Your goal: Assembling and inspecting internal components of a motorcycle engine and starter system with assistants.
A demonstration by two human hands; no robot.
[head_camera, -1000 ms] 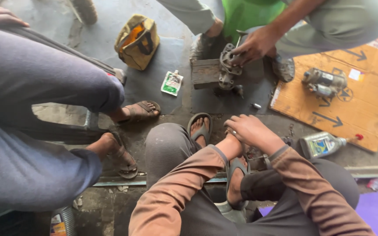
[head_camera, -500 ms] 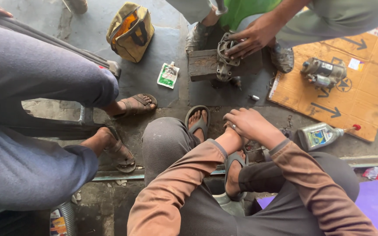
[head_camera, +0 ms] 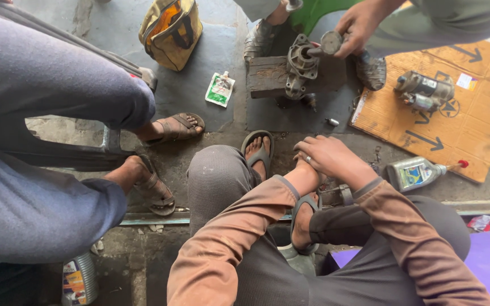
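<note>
The right hand lies on top, fingers loosely curled and close together, a ring on one of them, pinching nothing. Under it sits the left hand, mostly covered, so how its fingers lie I cannot tell. Both are draped over the person's own raised foot, right above the dark sandal strapped across it. Wrists run back into rust-brown sleeves, forearms crossed low between the bent knees.

Just left of the fingertips, the other foot in a grey sandal pokes forward on the stained concrete floor. Right of the knuckles lies a grey plastic oil bottle with a red nozzle, on its side, at the edge of a sheet of orange cardboard. A small metal motor unit rests further out on that cardboard.

Straight ahead of the fingers, well apart, stands a worn grey cast-metal housing, greasy, propped against a wooden block. A co-worker's hand grips a round-headed shaft poking from it. A small bolt sits on the floor between there and the fingertips.

Out to the left: a green-and-white sachet, a yellow bag, and a seated person's blue-grey trouser legs with brown sandals.
</note>
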